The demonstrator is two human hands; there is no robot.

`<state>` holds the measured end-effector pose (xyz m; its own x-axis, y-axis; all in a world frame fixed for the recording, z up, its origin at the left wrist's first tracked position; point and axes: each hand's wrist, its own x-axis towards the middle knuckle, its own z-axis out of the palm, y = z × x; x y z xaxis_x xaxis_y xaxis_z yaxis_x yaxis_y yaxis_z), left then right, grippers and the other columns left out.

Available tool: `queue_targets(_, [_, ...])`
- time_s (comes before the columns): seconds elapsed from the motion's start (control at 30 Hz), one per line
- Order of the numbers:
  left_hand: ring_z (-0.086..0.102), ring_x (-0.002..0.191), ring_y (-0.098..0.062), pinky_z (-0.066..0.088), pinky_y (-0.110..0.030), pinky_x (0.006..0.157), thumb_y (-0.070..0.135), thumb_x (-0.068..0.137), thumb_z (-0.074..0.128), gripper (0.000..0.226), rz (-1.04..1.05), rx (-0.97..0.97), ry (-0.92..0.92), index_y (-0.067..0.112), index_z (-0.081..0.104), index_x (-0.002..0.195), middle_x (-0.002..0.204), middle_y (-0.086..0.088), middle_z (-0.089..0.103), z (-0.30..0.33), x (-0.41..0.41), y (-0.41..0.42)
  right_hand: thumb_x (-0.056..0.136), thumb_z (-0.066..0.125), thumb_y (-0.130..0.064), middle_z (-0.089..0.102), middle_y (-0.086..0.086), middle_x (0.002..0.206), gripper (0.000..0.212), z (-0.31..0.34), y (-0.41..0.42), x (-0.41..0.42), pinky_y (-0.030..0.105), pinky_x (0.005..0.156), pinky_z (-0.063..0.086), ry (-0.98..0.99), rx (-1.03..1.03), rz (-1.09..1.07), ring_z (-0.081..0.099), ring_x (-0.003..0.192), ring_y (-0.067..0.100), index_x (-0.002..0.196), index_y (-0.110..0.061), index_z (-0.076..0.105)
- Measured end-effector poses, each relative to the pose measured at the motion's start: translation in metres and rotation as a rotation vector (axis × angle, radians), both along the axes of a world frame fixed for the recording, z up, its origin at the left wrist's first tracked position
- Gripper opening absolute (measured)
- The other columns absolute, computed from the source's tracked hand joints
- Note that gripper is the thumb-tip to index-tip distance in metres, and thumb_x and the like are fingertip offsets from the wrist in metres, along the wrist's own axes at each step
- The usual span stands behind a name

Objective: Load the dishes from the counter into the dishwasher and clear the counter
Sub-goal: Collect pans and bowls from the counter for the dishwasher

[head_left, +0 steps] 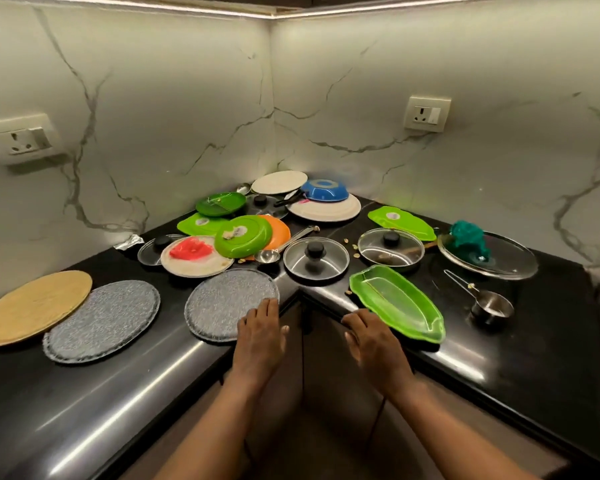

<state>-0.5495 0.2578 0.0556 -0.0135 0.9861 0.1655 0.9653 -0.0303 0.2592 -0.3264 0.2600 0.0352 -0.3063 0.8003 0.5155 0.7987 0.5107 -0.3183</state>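
Note:
Dirty dishes crowd the corner of a black counter (84, 403). My left hand (262, 336) lies flat, its straight fingers touching the near edge of a grey speckled plate (226, 296). My right hand (373, 337) rests with relaxed fingers on the counter edge, next to a green leaf-shaped tray (399, 303). Behind them sit a steel lid with a black knob (316, 259), a glass lid (390, 245), a round green plate (243, 235) and a white plate with red scraps (196, 256). Neither hand holds anything.
A tan plate (32, 306) and a second grey plate (103, 320) lie at the left. At the right are a measuring cup (490, 306) and a large glass lid with a teal scrubber (489, 252). A blue bowl (323, 190) on white plates fills the corner. No dishwasher is in view.

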Motion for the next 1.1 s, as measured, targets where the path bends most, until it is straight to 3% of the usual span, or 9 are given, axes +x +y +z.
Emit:
queue_targets(0.23, [0.035, 0.134, -0.029, 0.033, -0.043, 0.105, 0.039, 0.095, 0.050, 0.066, 0.118, -0.049, -0.018, 0.010, 0.026, 0.150, 0.153, -0.009, 0.030, -0.004, 0.034, 0.090, 0.084, 0.067, -0.008, 0.058, 0.005, 0.096, 0.016, 0.005, 0.096, 0.032, 0.039, 0.069, 0.052, 0.033, -0.015, 0.041, 0.057, 0.085, 0.026, 0.099, -0.012, 0.063])
queue_targets(0.33, [0.034, 0.135, -0.030, 0.033, -0.043, 0.105, 0.041, 0.095, 0.049, 0.067, 0.140, -0.070, 0.022, 0.011, 0.025, 0.150, 0.154, -0.010, 0.029, -0.003, 0.034, 0.113, 0.081, 0.069, -0.006, 0.058, 0.004, 0.097, 0.022, 0.011, 0.123, 0.038, 0.033, 0.072, 0.048, 0.049, -0.024, 0.046, 0.055, 0.087, 0.023, 0.100, -0.013, 0.062])
queue_targets(0.43, [0.037, 0.132, -0.030, 0.034, -0.043, 0.103, 0.043, 0.094, 0.052, 0.067, 0.156, -0.084, 0.047, 0.012, 0.028, 0.148, 0.151, -0.010, 0.032, -0.001, 0.034, 0.137, 0.081, 0.067, -0.005, 0.058, 0.004, 0.099, 0.023, 0.013, 0.150, 0.040, 0.030, 0.077, 0.044, 0.051, -0.029, 0.058, 0.057, 0.090, 0.025, 0.102, -0.013, 0.061])
queue_targets(0.57, [0.036, 0.132, -0.032, 0.034, -0.046, 0.104, 0.041, 0.094, 0.052, 0.065, 0.138, -0.068, 0.077, 0.011, 0.029, 0.147, 0.149, -0.011, 0.035, 0.002, 0.036, 0.175, 0.083, 0.065, -0.004, 0.058, 0.005, 0.100, 0.023, 0.014, 0.182, 0.043, 0.036, 0.081, 0.048, 0.047, -0.021, 0.088, 0.058, 0.095, 0.027, 0.103, -0.013, 0.061])
queue_targets(0.8, [0.043, 0.124, -0.032, 0.036, -0.041, 0.098, 0.036, 0.095, 0.051, 0.056, 0.098, -0.005, 0.084, 0.011, 0.036, 0.143, 0.145, -0.009, 0.041, 0.009, 0.035, 0.274, 0.081, 0.063, -0.009, 0.060, 0.007, 0.095, 0.022, 0.016, 0.267, 0.046, 0.039, 0.074, 0.048, 0.022, -0.002, 0.048, 0.059, 0.086, 0.028, 0.102, -0.013, 0.062])
queue_targets(0.93, [0.049, 0.116, -0.033, 0.038, -0.042, 0.093, 0.032, 0.091, 0.058, 0.046, 0.055, 0.010, 0.073, 0.010, 0.048, 0.130, 0.131, -0.011, 0.052, 0.007, 0.020, 0.339, 0.080, 0.058, -0.012, 0.061, 0.009, 0.095, 0.023, 0.014, 0.326, 0.034, 0.039, 0.074, 0.049, -0.020, -0.022, 0.026, 0.059, 0.083, 0.030, 0.102, -0.009, 0.063])
queue_targets(1.1, [0.056, 0.106, -0.036, 0.041, -0.042, 0.082, 0.007, 0.085, 0.052, 0.025, -0.054, -0.118, 0.094, 0.009, 0.055, 0.109, 0.114, -0.014, 0.061, 0.000, 0.003, 0.405, 0.079, 0.062, -0.008, 0.062, 0.011, 0.098, 0.026, 0.007, 0.390, 0.012, 0.042, 0.074, 0.053, -0.084, -0.076, 0.005, 0.059, 0.086, 0.033, 0.105, -0.008, 0.063])
